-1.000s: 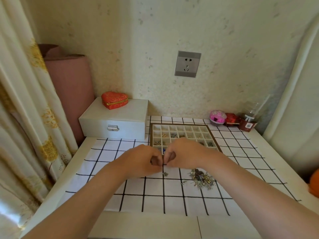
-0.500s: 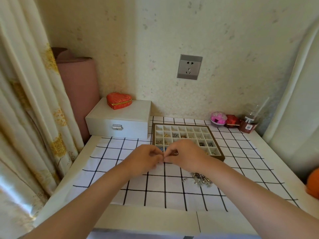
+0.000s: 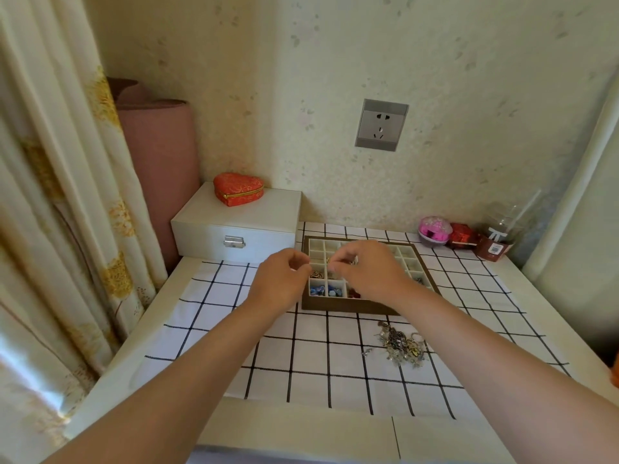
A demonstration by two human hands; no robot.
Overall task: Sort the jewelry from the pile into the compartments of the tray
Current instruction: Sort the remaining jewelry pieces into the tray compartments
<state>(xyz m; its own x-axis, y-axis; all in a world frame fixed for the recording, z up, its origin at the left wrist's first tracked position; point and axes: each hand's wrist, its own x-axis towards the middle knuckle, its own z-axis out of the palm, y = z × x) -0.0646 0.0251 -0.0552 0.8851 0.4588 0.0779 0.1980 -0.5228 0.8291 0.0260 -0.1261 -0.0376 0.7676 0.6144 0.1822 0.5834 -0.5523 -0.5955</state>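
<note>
The brown-framed tray with white compartments lies on the checked cloth near the wall. Both hands hover over its left columns. My left hand has its fingers curled together at the tray's left edge; I cannot see anything in it. My right hand pinches a small gold-toned jewelry piece just right of the left fingertips. Blue beads and red beads fill front compartments. The jewelry pile lies on the cloth in front of the tray, right of my right forearm.
A white drawer box with a red heart-shaped case stands left of the tray. A pink ball, a red box and a bottle line the back right. Curtain hangs at left.
Both hands moved forward from above the cloth to above the tray's left compartments, and their fingertips have drawn slightly apart. The camera view shifted with them.
</note>
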